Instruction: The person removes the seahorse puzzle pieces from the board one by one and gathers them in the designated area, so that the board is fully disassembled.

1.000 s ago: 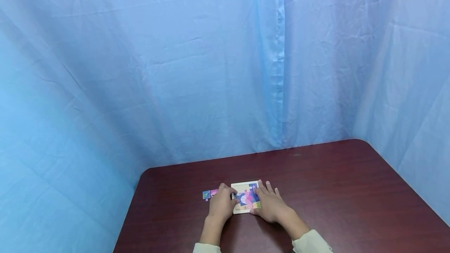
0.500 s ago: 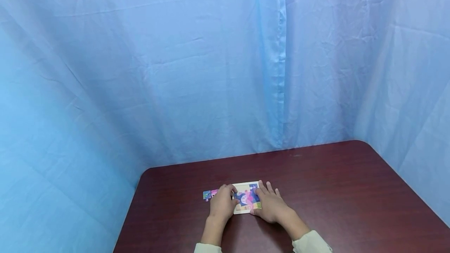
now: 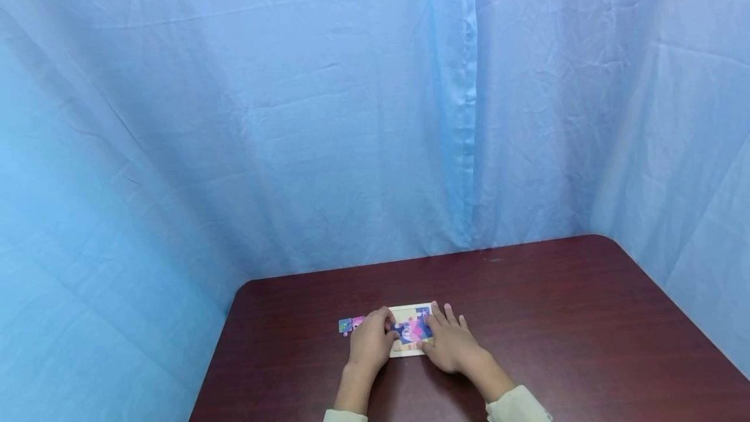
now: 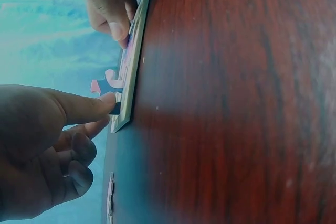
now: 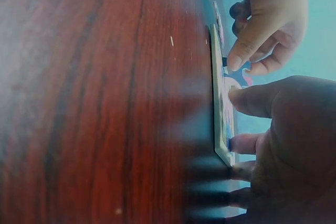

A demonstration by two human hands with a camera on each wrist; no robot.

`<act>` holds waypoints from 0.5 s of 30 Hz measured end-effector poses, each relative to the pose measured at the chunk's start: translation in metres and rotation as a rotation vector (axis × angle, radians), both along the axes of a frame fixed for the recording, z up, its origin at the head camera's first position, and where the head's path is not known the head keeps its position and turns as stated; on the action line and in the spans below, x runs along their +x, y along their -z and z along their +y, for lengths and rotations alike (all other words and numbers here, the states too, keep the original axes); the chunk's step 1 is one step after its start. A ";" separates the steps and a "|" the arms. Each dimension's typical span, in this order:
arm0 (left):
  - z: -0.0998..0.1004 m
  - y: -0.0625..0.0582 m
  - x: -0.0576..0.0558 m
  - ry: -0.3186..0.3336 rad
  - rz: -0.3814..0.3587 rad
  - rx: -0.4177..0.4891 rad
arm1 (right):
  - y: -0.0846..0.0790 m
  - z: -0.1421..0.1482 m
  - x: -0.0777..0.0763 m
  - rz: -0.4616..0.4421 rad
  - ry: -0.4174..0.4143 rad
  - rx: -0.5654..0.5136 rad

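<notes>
Blue curtains (image 3: 351, 116) hung behind a dark red desk (image 3: 586, 344), where a person in pale sleeves (image 3: 518, 406) worked at a small puzzle board (image 3: 411, 331) lying flat near the desk's front edge, its longer side running left to right. Both hands met at the board. The left hand (image 3: 369, 342) sat at the board's left edge, its thumb and forefinger pinching a puzzle piece (image 4: 111, 85) that, in the left wrist view, stood tilted up off the board's surface just beyond the fingertip, only partly seated. The right hand (image 3: 450, 344) lay over the board's right side, fingers fairly straight and pressing down on the pieces already in place; its grip clasped nothing. The tilted piece lay directly ahead of the left thumb and toward the board's middle, so the left hand was the nearer of the two. Two loose pieces (image 3: 349, 325) rested on the desk just left of the board, touching each other and clear of the left hand.
</notes>
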State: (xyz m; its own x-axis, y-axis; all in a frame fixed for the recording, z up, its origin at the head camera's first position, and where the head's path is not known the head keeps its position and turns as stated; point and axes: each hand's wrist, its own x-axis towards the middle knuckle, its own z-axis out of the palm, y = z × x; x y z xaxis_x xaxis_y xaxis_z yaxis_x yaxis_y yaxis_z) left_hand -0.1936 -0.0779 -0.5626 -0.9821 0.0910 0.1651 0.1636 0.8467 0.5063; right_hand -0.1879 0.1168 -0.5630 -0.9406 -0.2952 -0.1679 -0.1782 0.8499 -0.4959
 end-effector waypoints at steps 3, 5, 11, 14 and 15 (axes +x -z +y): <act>-0.002 0.000 0.000 -0.005 -0.005 0.009 | 0.000 0.000 0.000 -0.004 0.005 -0.001; -0.003 0.000 0.000 -0.008 -0.005 0.015 | 0.000 0.000 -0.001 -0.003 0.009 -0.007; -0.006 0.001 0.000 -0.012 -0.003 0.044 | -0.001 0.000 0.000 0.003 0.018 0.006; -0.008 0.001 0.000 -0.019 0.005 0.067 | -0.001 0.000 -0.001 -0.003 0.018 0.015; -0.008 0.000 0.001 -0.023 0.012 0.071 | -0.001 -0.001 -0.001 -0.005 0.018 0.017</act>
State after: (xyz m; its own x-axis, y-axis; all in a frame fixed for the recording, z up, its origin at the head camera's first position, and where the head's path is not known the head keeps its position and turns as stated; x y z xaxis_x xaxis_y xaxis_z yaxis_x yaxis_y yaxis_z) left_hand -0.1931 -0.0862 -0.5630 -0.9818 0.0558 0.1817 0.1504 0.8126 0.5631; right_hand -0.1887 0.1163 -0.5619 -0.9450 -0.2751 -0.1771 -0.1604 0.8613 -0.4821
